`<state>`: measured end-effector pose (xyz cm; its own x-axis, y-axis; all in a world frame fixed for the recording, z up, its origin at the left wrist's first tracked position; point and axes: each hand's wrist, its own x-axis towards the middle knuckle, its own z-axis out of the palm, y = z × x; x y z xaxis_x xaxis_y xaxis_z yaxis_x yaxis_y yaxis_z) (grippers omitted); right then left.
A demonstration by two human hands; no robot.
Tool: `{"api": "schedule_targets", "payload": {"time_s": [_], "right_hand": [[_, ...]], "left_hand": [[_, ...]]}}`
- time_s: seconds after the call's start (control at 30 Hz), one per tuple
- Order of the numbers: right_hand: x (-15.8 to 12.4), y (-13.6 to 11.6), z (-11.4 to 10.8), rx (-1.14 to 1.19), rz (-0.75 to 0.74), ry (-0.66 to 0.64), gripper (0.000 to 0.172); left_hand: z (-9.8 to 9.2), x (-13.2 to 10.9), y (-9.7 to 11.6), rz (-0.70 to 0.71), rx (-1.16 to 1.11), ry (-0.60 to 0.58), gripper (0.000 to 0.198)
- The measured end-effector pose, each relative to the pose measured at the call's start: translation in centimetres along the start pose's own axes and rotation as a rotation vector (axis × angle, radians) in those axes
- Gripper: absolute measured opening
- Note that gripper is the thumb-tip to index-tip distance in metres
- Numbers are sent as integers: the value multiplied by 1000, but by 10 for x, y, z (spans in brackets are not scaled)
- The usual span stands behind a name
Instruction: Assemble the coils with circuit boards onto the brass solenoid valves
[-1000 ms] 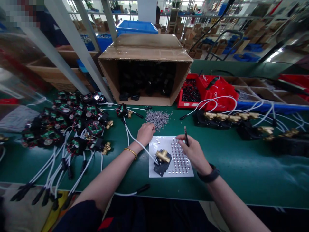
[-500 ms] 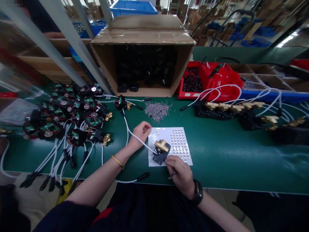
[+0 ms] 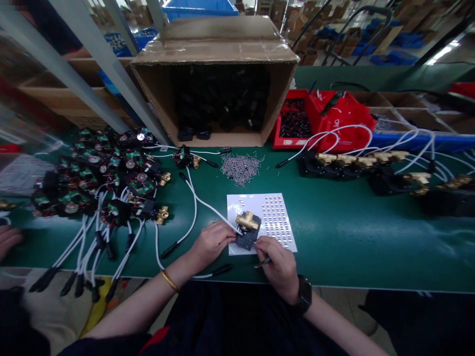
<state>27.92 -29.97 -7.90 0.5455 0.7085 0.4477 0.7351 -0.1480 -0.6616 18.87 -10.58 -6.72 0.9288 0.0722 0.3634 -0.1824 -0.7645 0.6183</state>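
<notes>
A black housing (image 3: 247,241) with a brass valve fitting (image 3: 247,220) lies on a white sheet (image 3: 233,202). At the housing's left edge, the closed fingertips of my left hand (image 3: 213,242) grip it near where a white cable (image 3: 211,210) enters. My right hand (image 3: 277,259) is closed round a slim metal tool (image 3: 261,263) that looks like tweezers; its front end points at the housing's right edge. Rows of small silvery pieces (image 3: 276,220) cover the sheet's right side, and a few sit at its upper left.
Behind the sheet is a pile of screws (image 3: 242,169), then a cardboard box (image 3: 218,42) of black parts. Circuit-board units (image 3: 96,173) with cables crowd the left. Red bins (image 3: 343,118) and brass-fitted units (image 3: 345,165) stand right. Another person's hand (image 3: 9,241) is at far left.
My left hand has moved down and right from the sheet's upper left to the housing's edge. The cable now lies loose on the table. Another person's hand has appeared at far left.
</notes>
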Motion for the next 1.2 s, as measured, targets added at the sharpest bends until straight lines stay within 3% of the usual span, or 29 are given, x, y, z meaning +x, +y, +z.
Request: {"api": "schedule_targets", "payload": {"time_s": [0.17,0.27,0.4,0.63,0.8,1.03,1.2], "right_hand": [[3,-1,-1,-20,6,-13,20],[6,-2,-2,-32,25,-38,19],[9,-1,-2,-19,49,-43,17],[11,2,5,-13,49,8,18],[17,-1,5,-44,118,33,17],[15,3,-5,-17,113,-14,20],[3,11,-6,-43,78,-56,24]], "left_hand": [[-4,6,-6,163,89,-39,13],[-6,9,-9,170,60,-64,13],[-4,9,-13,111,-7,-89,16],[1,15,-15,-201,-299,-70,18],[5,23,-20,-199,-332,-89,18],[7,28,-30,-123,-276,-227,12],[1,22,-20,-230,-151,-217,19]]}}
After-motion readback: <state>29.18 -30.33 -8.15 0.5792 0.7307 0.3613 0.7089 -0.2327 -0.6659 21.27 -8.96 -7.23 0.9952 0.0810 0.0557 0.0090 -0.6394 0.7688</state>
